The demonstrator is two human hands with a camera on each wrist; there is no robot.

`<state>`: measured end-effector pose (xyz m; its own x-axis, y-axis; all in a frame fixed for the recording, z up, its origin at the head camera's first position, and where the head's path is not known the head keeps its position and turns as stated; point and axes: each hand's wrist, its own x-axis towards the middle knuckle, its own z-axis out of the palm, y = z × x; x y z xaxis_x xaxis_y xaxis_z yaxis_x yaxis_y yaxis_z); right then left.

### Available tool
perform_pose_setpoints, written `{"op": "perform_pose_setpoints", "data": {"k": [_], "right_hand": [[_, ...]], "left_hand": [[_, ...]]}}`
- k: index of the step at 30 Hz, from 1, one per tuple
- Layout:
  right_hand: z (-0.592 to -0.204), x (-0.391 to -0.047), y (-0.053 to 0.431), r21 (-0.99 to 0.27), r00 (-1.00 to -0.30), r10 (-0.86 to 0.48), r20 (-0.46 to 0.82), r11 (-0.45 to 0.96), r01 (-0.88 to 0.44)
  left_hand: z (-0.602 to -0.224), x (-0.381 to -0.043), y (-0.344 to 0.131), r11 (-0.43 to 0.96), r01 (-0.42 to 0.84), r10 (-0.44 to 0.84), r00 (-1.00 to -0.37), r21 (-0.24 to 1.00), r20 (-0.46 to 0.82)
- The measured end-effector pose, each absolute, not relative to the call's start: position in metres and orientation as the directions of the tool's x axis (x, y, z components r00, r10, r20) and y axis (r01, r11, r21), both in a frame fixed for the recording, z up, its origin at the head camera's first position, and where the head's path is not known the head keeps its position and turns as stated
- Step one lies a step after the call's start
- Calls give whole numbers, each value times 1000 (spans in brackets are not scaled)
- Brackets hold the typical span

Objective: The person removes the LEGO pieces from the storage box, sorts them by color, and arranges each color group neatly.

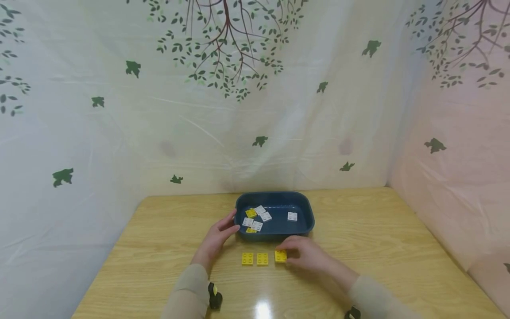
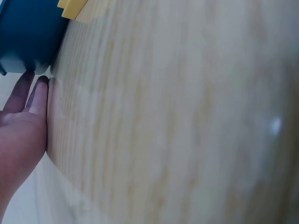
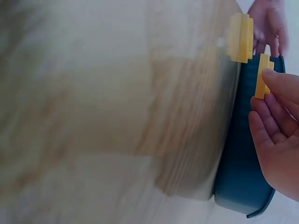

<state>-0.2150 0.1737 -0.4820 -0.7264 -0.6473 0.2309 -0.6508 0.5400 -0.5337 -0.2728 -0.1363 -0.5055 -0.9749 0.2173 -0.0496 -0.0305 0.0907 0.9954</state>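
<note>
Currently, R hand (image 1: 308, 253) pinches 1 yellow square plastic brick (image 1: 280, 256); L hand (image 1: 216, 238), loosely spread, touches the dark-blue rect. plastic tub (image 1: 260, 237).

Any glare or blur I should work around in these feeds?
Head view: bright glare patch on the table at bottom centre, clear of the yellow bricks; left wrist: table grain soft, small highlight at the right; right wrist: table smeared at left, held brick and right hand sharper.
</note>
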Motion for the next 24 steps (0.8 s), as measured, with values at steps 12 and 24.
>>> {"op": "perform_pose_setpoints", "data": {"k": [12,24], "right_hand": [[-494,-219,169,-478,-679,-689,255,520,-707],[-495,-219,170,-469,-658,-705,264,502,-726]], "left_hand": [[-506,-268,-135,85,-17,206,-978,996,-34],[-506,-261,-132,109,-26,187,-981,994,-46]]}}
